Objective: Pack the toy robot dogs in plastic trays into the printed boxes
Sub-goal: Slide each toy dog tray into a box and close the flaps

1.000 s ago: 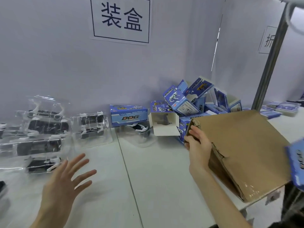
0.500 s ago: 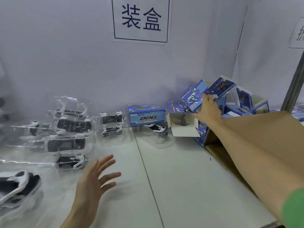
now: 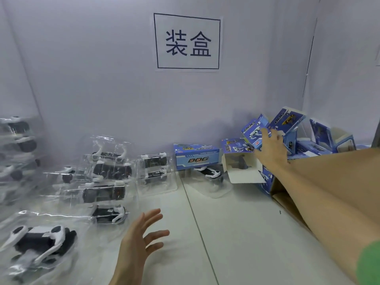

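Left grip hovers over the surface at lower centre, fingers spread, holding nothing. Right grip is at mid right, fingers against a tilted blue box in the pile of printed boxes; can't tell if you've closed on it. Toy dogs in clear trays are heaped across the left half, w/ the nearest tray at lower left. One more tray sits at centre, touching the front of a closed DOG box by the back wall. An open box lies just right of it, mouth toward you, something dark inside. A brown carton lies under your right forearm, green sleeve at the lower right edge. The wall sign is at top centre.
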